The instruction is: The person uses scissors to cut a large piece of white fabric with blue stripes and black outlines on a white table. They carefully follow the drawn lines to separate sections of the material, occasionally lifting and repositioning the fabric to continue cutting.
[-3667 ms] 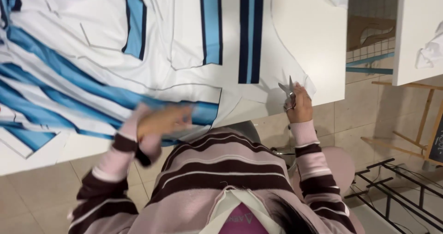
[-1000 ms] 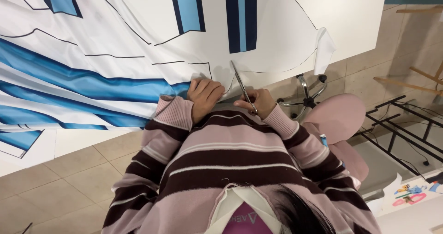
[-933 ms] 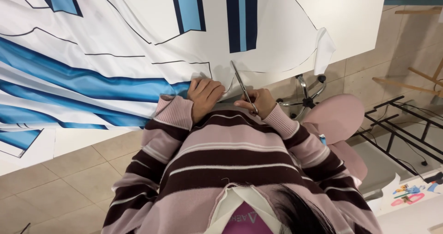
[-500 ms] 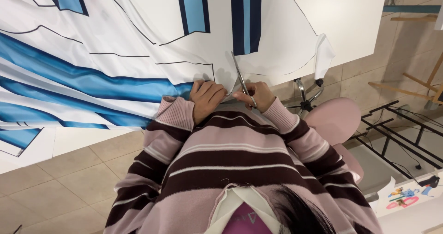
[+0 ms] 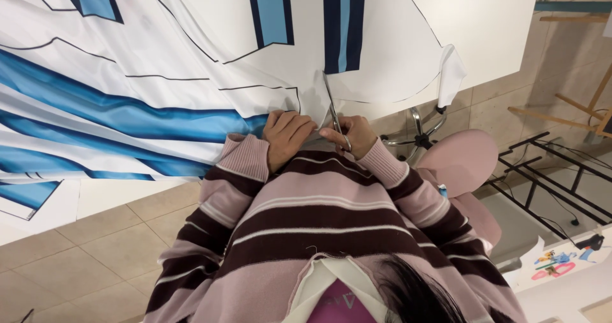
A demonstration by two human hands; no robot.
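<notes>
**Scissors at the fabric's near edge**

The right hand (image 5: 349,134) has its fingers (image 5: 333,132) clenched through the handles of a pair of scissors (image 5: 334,109), whose slim metal blades point away from the body into the printed fabric (image 5: 159,74). Just beside it, the left hand (image 5: 287,135) lies with fingers (image 5: 294,120) flat and spread on the cloth, pressing it down and gripping nothing. A small white flap of the fabric stands up between the blades and the left fingers.

Beyond the fingers the fabric spreads over a white worktop (image 5: 484,23). It is smooth, slightly glossy and rippled, white with light blue bands edged in navy and thin black outline curves. To the right of the scissors a loose white fabric corner (image 5: 450,74) hangs over the worktop's edge.

Below the hands are the striped pink and maroon knit sleeves. To the right stand a pink swivel chair (image 5: 462,160) and a black metal rack (image 5: 554,176) on the beige tiled floor (image 5: 83,253).

Compared with half a second ago, the hands sit in nearly the same spot and the blades reach about as far into the cloth.
</notes>
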